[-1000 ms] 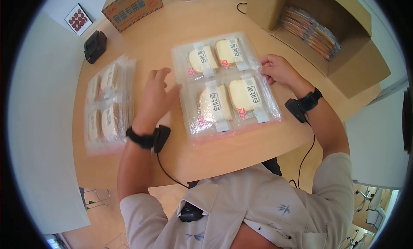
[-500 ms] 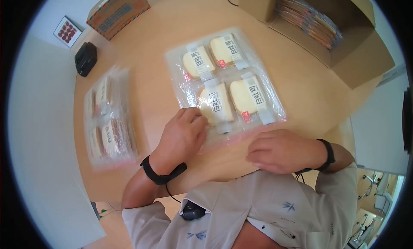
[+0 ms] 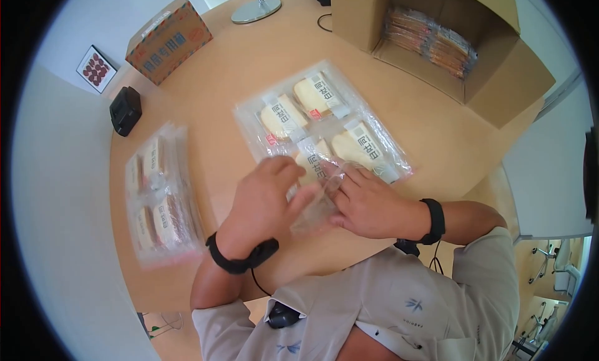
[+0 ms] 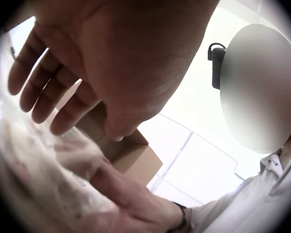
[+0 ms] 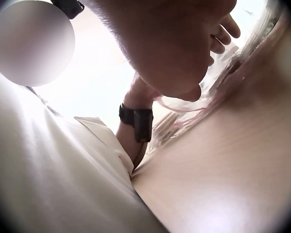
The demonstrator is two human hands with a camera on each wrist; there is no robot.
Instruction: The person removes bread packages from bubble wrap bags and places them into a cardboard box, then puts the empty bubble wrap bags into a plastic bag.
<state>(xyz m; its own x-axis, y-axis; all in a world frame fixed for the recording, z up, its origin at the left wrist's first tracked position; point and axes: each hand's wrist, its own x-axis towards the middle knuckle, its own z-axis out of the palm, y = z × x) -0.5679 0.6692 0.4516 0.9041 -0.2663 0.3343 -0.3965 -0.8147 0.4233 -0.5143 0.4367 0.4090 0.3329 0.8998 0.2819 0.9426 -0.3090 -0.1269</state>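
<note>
A clear plastic pack point(image 3: 253, 125) with sliced white bread in several labelled sleeves lies flat in front of me. Its near edge is bunched up. My right hand point(image 3: 368, 202) lies over that near edge with its fingers extended on the bread, and clear film crosses the fingertips. Just left of it, my left hand point(image 3: 265, 202) hovers over the near left corner, its fingers loosely spread and nothing gripped, as the left wrist view also shows. Both hands hide part of the lower bread slices point(image 3: 314, 157).
More plastic bread packs point(image 3: 163, 192) lie stacked at the left. An open cardboard box point(image 3: 505, 80) with packed bread inside stands on its side at the back right. At the back left are a printed carton point(image 3: 168, 46), a black device point(image 3: 126, 110) and a round metal base point(image 3: 256, 10).
Both hands have come to the pack's near edge, the right one from the pack's far right side. The near edge film is now lifted over the right fingers.
</note>
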